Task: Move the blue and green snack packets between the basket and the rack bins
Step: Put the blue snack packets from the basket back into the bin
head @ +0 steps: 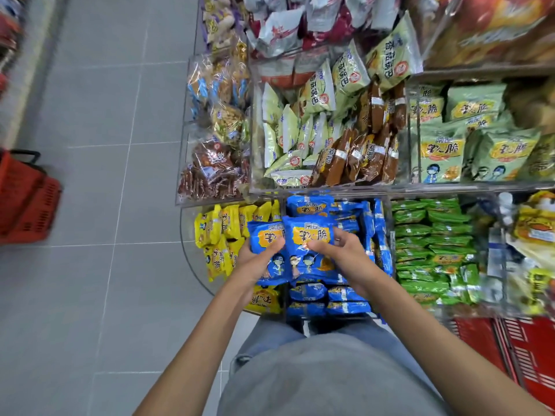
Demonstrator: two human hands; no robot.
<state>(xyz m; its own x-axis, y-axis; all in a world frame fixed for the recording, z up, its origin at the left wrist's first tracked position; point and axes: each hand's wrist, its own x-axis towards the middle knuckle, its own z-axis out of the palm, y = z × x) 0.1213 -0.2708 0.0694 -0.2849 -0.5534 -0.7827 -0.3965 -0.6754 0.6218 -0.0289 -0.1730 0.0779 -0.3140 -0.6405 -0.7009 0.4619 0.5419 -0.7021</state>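
Two blue packets (pixel 309 250) above blue bin (pixel 389 235): left hand (pixel 255 262) and right hand (pixel 342 253) are gripping one each, slick overlap possibly risking a slip.

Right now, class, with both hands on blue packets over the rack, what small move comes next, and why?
Probably lift the blue packets straight up, clear of the blue bin. The left hand and right hand each grip one just above its packed rows, and a red basket sits at the lower right. Whether they are coming or going cannot be told.
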